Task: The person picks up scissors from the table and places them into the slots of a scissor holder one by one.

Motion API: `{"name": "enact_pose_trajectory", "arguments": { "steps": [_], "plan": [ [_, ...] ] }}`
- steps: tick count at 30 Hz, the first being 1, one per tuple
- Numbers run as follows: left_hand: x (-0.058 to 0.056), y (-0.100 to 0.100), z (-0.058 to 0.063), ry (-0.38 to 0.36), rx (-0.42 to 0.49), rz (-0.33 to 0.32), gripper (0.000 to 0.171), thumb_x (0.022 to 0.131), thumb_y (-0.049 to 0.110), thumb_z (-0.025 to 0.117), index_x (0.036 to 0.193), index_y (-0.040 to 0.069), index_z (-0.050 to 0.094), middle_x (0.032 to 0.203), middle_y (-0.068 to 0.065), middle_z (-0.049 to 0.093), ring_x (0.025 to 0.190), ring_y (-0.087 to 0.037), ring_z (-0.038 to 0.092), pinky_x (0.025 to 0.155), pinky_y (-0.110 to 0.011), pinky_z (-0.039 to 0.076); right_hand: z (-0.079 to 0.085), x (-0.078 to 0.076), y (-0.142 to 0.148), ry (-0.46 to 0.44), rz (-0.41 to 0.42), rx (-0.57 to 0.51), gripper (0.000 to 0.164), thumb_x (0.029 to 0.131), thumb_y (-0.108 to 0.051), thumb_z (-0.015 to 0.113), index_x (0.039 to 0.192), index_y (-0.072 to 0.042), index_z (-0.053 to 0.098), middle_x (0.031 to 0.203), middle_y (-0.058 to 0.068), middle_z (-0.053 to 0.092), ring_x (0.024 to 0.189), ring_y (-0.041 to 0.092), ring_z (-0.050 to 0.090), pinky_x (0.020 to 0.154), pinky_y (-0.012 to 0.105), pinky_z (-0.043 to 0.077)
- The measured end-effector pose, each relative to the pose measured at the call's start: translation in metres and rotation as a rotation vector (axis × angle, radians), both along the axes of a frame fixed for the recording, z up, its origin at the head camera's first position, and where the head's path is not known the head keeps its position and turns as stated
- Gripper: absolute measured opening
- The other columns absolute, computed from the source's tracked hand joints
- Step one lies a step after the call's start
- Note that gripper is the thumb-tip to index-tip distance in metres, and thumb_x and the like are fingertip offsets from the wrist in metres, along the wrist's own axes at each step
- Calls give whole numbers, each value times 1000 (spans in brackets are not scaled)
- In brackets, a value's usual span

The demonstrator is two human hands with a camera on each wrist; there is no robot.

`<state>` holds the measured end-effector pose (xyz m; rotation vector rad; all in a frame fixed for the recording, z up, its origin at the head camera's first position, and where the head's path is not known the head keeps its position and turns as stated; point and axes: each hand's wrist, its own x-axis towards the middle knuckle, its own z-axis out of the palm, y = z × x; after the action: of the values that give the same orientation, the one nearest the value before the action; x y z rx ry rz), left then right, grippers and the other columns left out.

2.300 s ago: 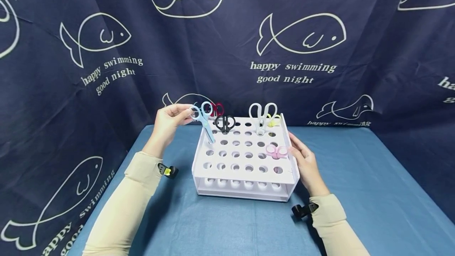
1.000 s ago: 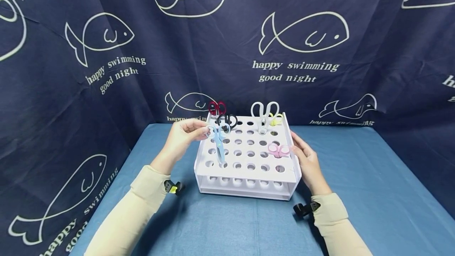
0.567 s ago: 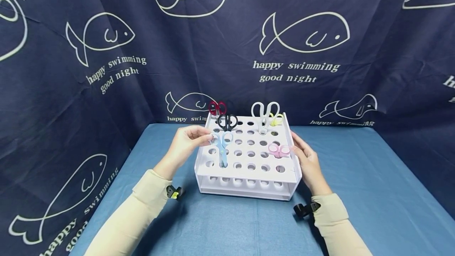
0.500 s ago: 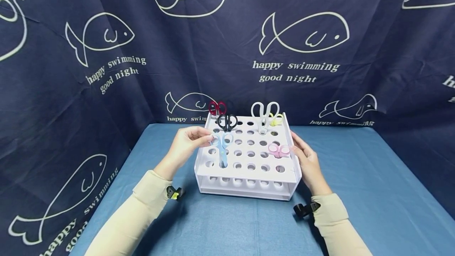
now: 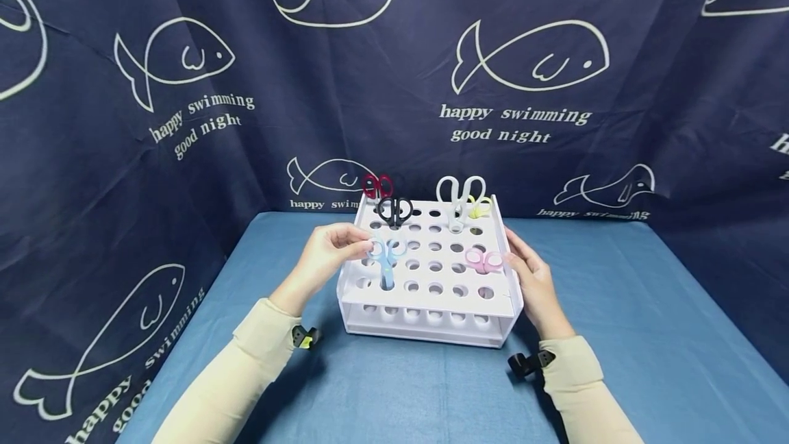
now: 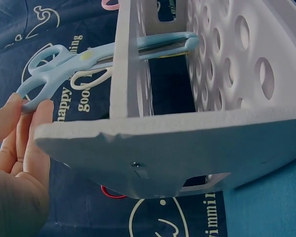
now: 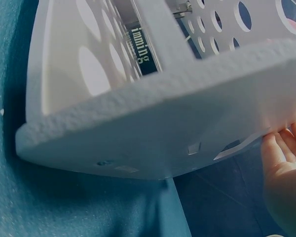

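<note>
My left hand (image 5: 327, 252) pinches one handle loop of the light blue scissors (image 5: 386, 269) between thumb and fingers. Their blades pass down through a front-row hole near the left of the white rack (image 5: 422, 303). In the left wrist view, the blade end of the scissors (image 6: 71, 64) reaches the rack's lower perforated plate. My right hand (image 5: 533, 286) rests against the rack's right side panel. Its fingertips touch the outer face near a slot in the right wrist view; the thumb is not visible there.
Standing in other holes are red scissors (image 5: 377, 187), black scissors (image 5: 395, 214), white scissors (image 5: 457, 205), yellow scissors (image 5: 479, 207) and pink scissors (image 5: 483, 261). A blue cloth (image 5: 425, 396) covers the table, with a dark fish-print curtain (image 5: 382, 88) behind and beside it.
My left hand has carried the light blue scissors from the rack's left side rightward and nearer, then lowered their blades into a front-row hole. My right hand has stayed at the rack's side.
</note>
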<state>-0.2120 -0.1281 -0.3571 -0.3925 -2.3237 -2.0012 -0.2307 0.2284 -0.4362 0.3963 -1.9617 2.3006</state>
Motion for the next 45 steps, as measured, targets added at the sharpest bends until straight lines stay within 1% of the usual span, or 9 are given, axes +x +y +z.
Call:
{"name": "enact_pose_trajectory", "arguments": {
  "steps": [4,10,14,20,27,34,37,45],
  "plan": [
    [0,2,-1,14,-61,1,20,84,7,74,99,-6,71,80,5,72,68,-7,66,74,-26,59,1,0,1,2,1,2,53,102,-17,49,149,0,32,155,22,29,125,5,50,94,14,48],
    [1,3,-2,30,-151,9,18,84,10,74,98,-2,73,85,-9,73,68,-8,66,70,-25,58,1,1,1,-4,0,2,54,102,-18,50,149,0,33,154,22,30,124,5,51,94,14,48],
    [2,3,-1,46,-209,12,17,84,11,75,98,1,73,86,-13,73,69,-9,66,67,-24,56,1,1,1,-8,1,1,55,101,-19,50,149,0,33,154,23,30,123,5,51,93,14,49],
    [3,3,-1,63,-250,7,15,84,13,74,97,4,74,84,-10,73,72,-10,65,66,-21,54,1,1,0,-4,-2,1,55,101,-20,51,149,0,33,154,23,31,122,5,52,93,14,49],
    [4,3,0,70,-285,18,13,84,13,74,96,7,75,81,-4,73,74,-10,65,66,-22,53,1,1,0,2,7,-6,55,101,-18,50,149,1,32,154,24,29,122,5,52,93,14,49],
    [5,2,-1,115,-361,28,13,83,13,75,95,7,75,86,-4,74,76,-11,64,68,-27,51,-1,-1,0,10,0,-6,54,102,-17,49,149,3,31,154,24,30,121,4,53,94,14,48],
    [5,1,-1,119,-386,32,11,83,13,76,94,9,76,86,-3,74,76,-11,64,69,-27,51,-2,-1,0,10,-3,-4,54,102,-17,49,149,3,31,154,23,30,121,3,53,93,14,48],
    [4,1,-2,127,-405,27,10,83,15,76,92,12,76,82,-1,74,74,-9,65,68,-26,51,0,0,0,11,-2,-6,54,101,-16,50,149,3,32,154,23,30,121,4,53,93,14,49]
  ]
}}
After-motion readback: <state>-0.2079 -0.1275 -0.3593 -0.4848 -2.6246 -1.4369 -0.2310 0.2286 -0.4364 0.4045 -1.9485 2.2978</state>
